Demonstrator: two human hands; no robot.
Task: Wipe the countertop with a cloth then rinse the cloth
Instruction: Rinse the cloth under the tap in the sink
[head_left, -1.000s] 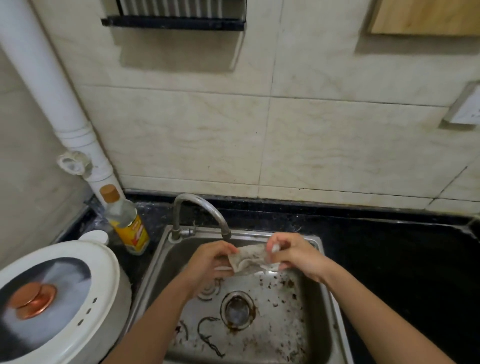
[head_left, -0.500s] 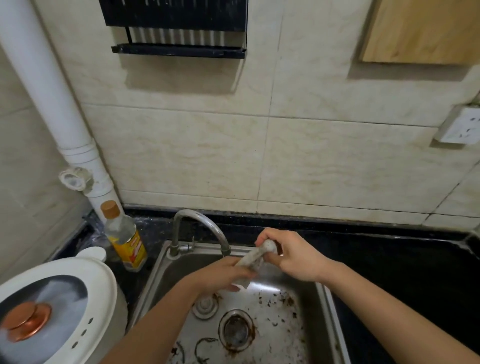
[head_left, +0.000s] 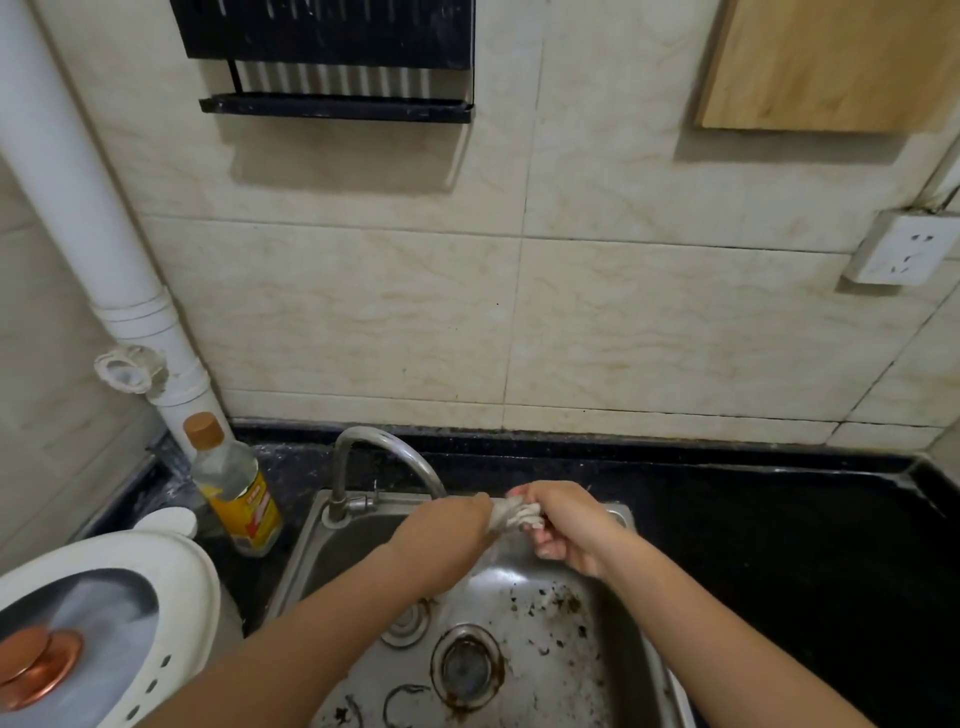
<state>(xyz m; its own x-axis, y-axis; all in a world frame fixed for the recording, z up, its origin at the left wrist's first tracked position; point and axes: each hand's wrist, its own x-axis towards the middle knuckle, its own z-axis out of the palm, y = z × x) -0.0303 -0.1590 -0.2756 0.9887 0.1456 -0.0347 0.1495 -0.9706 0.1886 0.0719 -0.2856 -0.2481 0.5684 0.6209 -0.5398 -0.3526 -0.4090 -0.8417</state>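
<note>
We hold the cloth (head_left: 511, 514) twisted into a tight rope over the sink (head_left: 644, 623), left hand (head_left: 447, 535) and right hand (head_left: 563, 525) each clamped on one end; we judge it soft, soaked and light, best gripped near both ends

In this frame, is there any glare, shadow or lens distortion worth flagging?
Head view: wide-angle bending bows the white pipe; the black rack and wooden board cast soft shadows on the tiles; glare on the wet sink floor; the cloth reads slightly soft.
</note>
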